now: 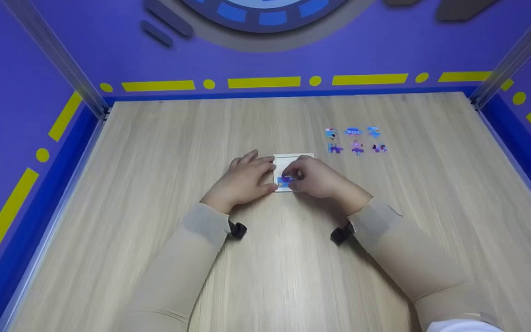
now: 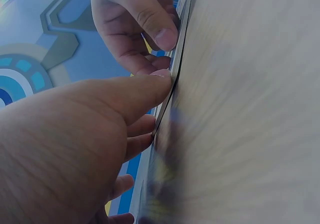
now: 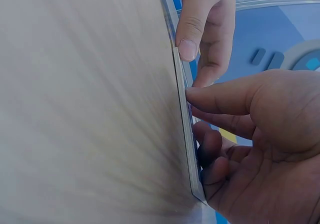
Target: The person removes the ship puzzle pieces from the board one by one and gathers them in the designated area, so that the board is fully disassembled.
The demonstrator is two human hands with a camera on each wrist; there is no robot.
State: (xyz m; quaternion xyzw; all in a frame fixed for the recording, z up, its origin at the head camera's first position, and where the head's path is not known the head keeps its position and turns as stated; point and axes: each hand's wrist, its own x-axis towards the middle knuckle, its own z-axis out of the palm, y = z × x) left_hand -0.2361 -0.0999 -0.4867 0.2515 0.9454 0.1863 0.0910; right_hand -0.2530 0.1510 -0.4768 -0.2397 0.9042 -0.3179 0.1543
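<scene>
A small white puzzle tray [image 1: 280, 163] lies on the table, its lower left part covered by blue and purple puzzle pieces [image 1: 282, 183]. At the tray's left edge rests my left hand [image 1: 246, 180], thumb by the lower corner and fingers spread along the side. My right hand [image 1: 317, 179] is over the tray's right half and pinches a purple puzzle piece [image 1: 286, 177] between thumb and forefinger, mostly covered by the fingers. The left wrist view shows the left thumb [image 2: 145, 91] against the tray rim. In the right wrist view, the right fingers [image 3: 212, 139] curl over the tray.
Several loose puzzle pieces [image 1: 356, 147] lie in two rows right of the tray, beyond the right hand. The wooden table [image 1: 155, 152] meets a blue-purple wall [image 1: 265, 64] with yellow marks at the back. Similar panels stand at both sides.
</scene>
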